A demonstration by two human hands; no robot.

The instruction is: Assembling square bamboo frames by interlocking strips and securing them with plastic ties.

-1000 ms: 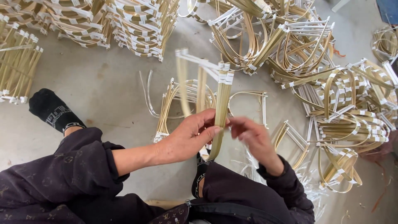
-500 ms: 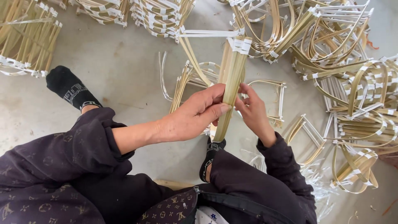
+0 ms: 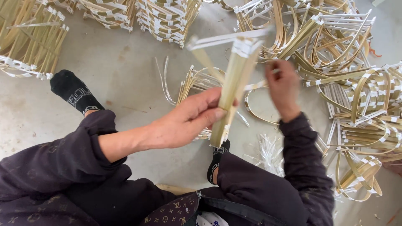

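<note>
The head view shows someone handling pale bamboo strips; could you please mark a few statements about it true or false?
1. The left hand grips a bundle of flat, pale bamboo strips. True.
2. The right hand rests on the grey concrete floor. False: it is raised beside the bundle's top.
3. White bands bind the bundle's upper end. True.
4. The feet are bare. False: a black sock covers the foot on the left.
5. Bent bamboo strip frames with white bindings lie heaped at the right. True.
</note>
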